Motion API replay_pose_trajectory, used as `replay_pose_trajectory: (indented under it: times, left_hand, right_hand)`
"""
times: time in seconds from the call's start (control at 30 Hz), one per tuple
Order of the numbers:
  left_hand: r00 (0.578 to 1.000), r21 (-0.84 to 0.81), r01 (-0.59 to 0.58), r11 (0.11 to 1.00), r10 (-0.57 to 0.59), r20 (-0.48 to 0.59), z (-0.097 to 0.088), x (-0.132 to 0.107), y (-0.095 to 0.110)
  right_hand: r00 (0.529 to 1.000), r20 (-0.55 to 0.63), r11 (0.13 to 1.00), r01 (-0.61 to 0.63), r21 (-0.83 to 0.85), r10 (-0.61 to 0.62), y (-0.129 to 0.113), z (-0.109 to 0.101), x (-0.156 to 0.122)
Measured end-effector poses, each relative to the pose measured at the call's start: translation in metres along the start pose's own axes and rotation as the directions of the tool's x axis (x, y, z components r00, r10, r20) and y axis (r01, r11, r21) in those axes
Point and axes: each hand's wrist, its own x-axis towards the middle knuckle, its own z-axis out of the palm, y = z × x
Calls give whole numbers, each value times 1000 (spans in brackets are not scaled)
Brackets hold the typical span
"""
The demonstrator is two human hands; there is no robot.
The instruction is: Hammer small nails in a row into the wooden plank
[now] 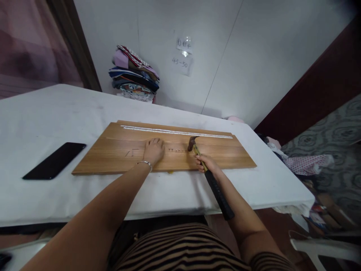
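My right hand [207, 165] is wrapped round the yellow shaft of a claw hammer [216, 188], well up from its black grip. The dark hammer head is over the wooden board [234, 154], at the right end of a row of several small nails [176, 150] standing in the wood. Whether the head touches a nail I cannot tell. My left hand [154, 150] lies on the board to the left of the nails, palm down with its fingers resting on the surface. Left of that hand, a few thin nails [132, 152] seem to lie loose.
Two white strips [175, 132] run along the board's far side. A black tablet or phone [53, 161] lies on the white-covered table [93, 203] at left. Folded clothes [135, 75] are stacked against the wall, and a white plastic stool [324, 248] stands at lower right.
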Motion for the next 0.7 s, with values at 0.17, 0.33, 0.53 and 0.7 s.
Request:
replay_pose_trajectory:
  times: [0.17, 0.33, 0.53, 0.7]
  left_hand:
    - [1000, 1, -1, 1000, 1, -10, 3, 1, -2]
    - [1000, 29, 2, 1000, -2, -6, 2, 0, -1]
    - [1000, 13, -1, 1000, 0, 1, -1, 0, 0]
    - [1000, 10, -4, 1000, 4, -10, 0, -1, -1]
  right_hand:
    - [1000, 21, 1000, 9, 6, -9, -2, -1, -2]
    - [1000, 18, 1000, -4, -4, 4, -3, 0, -5]
    - [999, 34, 1000, -10, -8, 10, -3, -1, -8]
    - [1000, 20, 1000, -14, 0, 14, -3, 1, -7]
